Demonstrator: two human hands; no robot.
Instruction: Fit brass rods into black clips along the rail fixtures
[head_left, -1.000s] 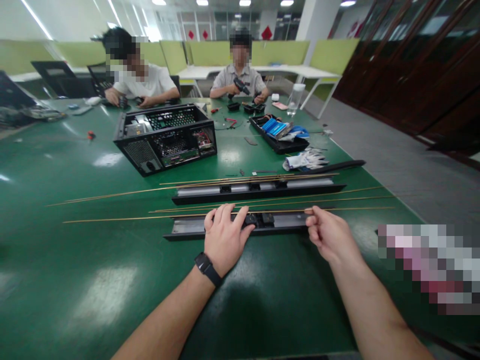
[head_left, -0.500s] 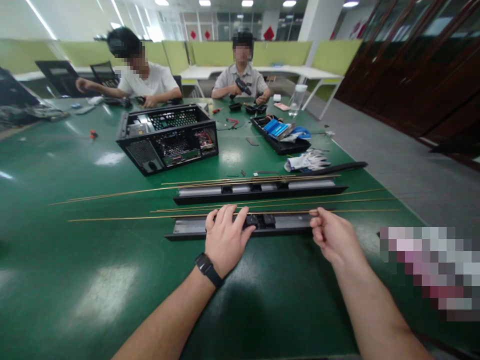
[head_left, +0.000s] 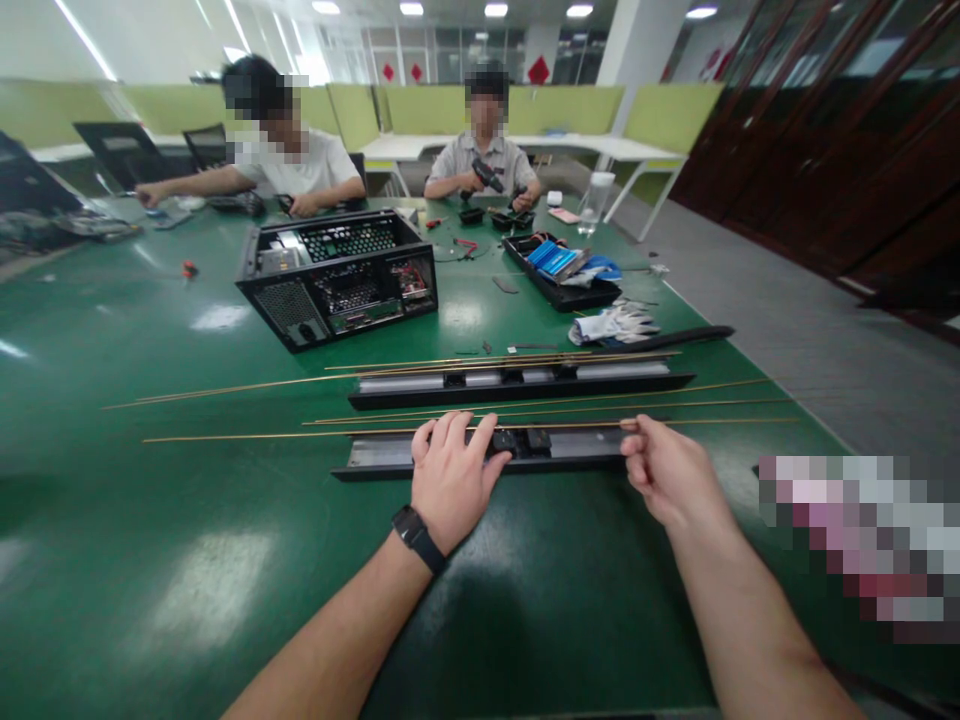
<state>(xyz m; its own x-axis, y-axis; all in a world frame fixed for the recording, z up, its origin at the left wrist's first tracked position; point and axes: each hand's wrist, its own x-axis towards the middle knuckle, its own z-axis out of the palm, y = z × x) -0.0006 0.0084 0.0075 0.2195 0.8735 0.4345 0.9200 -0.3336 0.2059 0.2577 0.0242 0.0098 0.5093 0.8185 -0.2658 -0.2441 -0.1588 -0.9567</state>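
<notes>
My left hand (head_left: 454, 475), with a dark watch on its wrist, lies across the near black metal channel (head_left: 592, 447). Its fingers curl over the channel's far edge, and the thumb rests beside small black blocks (head_left: 538, 440) in the groove. The palm hides part of the channel. At the channel's right end, my right hand (head_left: 664, 465) is closed in a pinch on a thin brass-coloured rod (head_left: 247, 438), which runs along the far side of the channel. Behind it lies a second black channel (head_left: 517, 388) with more thin rods (head_left: 420, 365) over it.
A black computer case (head_left: 337, 285) stands beyond the channels. Farther right are a black tray (head_left: 566, 295) with blue parts, white gloves (head_left: 615, 325) and a clear bottle (head_left: 596, 205). Two people sit across the green table (head_left: 225, 560); one holds a power drill (head_left: 487, 175).
Both my hands stay in nearly the same place. Across the table, the person on the left has stretched an arm farther out to the left. The view has shifted slightly.
</notes>
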